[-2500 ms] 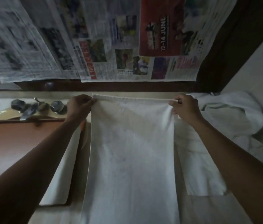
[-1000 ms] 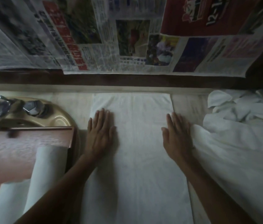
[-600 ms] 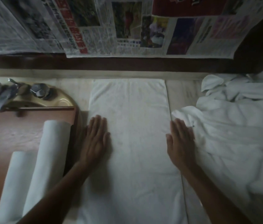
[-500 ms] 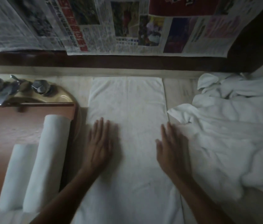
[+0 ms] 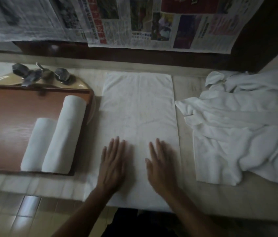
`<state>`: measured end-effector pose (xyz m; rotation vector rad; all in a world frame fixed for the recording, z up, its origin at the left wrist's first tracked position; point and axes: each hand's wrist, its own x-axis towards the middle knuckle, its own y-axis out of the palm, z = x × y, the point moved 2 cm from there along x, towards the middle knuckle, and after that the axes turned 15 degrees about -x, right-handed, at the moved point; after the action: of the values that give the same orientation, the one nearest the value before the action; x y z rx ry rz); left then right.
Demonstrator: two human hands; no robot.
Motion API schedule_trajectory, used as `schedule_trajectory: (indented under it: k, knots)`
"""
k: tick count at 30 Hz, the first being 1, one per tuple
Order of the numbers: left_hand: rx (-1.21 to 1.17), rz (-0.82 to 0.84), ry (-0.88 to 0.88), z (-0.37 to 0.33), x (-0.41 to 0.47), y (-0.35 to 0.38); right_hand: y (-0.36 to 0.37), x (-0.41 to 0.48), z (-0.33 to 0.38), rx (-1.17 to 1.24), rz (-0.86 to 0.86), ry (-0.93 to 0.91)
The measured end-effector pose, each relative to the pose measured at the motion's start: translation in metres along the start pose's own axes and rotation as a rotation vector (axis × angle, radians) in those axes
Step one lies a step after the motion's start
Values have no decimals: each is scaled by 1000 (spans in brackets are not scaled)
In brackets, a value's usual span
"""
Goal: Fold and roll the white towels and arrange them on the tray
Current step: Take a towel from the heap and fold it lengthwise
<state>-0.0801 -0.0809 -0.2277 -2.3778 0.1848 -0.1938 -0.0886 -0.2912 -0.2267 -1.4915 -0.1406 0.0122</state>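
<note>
The folded towel runs lengthwise away from the person; both hands lie flat, fingers spread, on its near end, the left hand beside the right hand. A roll would likely start from this near edge.

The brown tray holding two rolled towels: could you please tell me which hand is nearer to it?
Left. The left hand lies flat on the spread towel just right of the tray; the right hand lies on the same towel, farther right.
</note>
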Motion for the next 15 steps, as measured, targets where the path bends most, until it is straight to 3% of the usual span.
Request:
schedule_trajectory:
  k: [3,9,15]
  knots:
    - [32,75,35,-4,-21,14,2,-32,28,-19,26,-171]
    - [171,86,-28,41,-61,-39,3,-45,-31,-6,20,-64]
    - [175,121,-26,41,-87,-40,4,-73,-22,-6,3,-37]
